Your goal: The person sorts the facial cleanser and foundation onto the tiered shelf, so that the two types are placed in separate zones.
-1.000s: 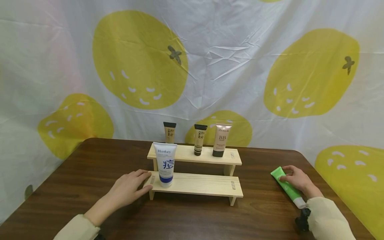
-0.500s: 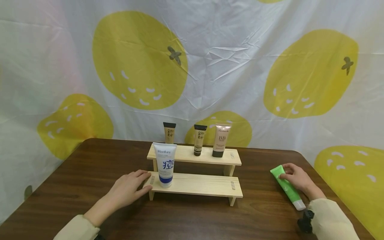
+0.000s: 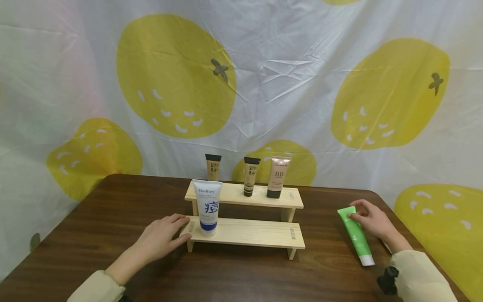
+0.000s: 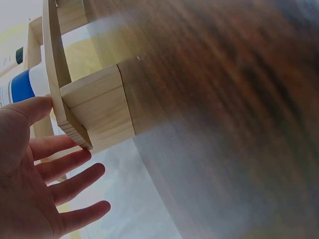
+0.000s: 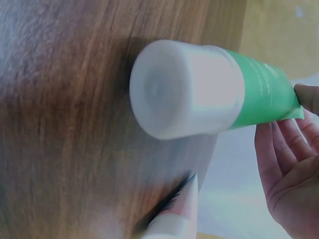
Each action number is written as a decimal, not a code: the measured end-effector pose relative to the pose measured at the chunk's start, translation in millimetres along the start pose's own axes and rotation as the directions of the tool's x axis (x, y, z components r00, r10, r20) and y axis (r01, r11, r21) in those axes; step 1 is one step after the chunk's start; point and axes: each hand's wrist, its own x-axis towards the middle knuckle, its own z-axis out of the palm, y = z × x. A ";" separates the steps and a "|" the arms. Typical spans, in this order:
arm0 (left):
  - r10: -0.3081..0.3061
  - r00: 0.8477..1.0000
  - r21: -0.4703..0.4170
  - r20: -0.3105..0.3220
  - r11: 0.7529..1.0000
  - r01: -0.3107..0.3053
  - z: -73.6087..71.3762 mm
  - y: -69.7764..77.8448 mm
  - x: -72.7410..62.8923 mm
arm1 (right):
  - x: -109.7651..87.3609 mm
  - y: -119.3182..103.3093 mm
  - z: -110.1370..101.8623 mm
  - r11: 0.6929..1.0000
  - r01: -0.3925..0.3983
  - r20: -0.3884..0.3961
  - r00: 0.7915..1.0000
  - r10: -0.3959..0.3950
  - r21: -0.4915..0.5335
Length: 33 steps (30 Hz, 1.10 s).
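My right hand (image 3: 377, 220) pinches the crimped end of a green squeeze tube (image 3: 356, 237) between thumb and fingers. The tube tilts with its white cap (image 5: 164, 89) downward, close over the table. My left hand (image 3: 158, 237) touches the left end of the two-tier wooden display stand (image 3: 249, 233) at its lower shelf. Thumb and fingers (image 4: 75, 186) are spread and fairly straight there, with the fingertips against the board's end. A white Hankey tube (image 3: 207, 205) with a blue band stands on the lower shelf, right beside this hand.
On the upper shelf stand a pinkish BB cream tube (image 3: 278, 178) and a small black-capped tube (image 3: 250, 176). Another black-capped tube (image 3: 213, 165) shows behind the Hankey tube. A pale pinkish tube (image 5: 177, 214) lies near the right hand. A patterned cloth (image 3: 271, 92) hangs behind the table.
The right hand has drawn the green tube slightly left and turned it steeper, its crimped end rising and its cap swinging left. The left hand and the stand stay put.
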 end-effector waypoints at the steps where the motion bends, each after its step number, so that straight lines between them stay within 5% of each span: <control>1: -0.001 1.000 0.000 0.001 1.000 0.001 -0.1 0.0 0.0 | -0.1 -1.8 -0.3 1.000 0.004 -0.002 1.000 -0.004 0.001; 21: 0.001 1.000 -0.002 0.003 1.000 -0.001 0.2 -0.6 -0.1 | -4.2 -34.9 -16.0 0.991 0.127 -0.013 0.992 -0.127 -0.035; 33: 0.007 1.000 0.006 -0.006 1.000 -0.007 2.1 -1.8 0.4 | -8.9 -45.2 -23.1 0.987 0.159 0.027 0.987 -0.160 0.032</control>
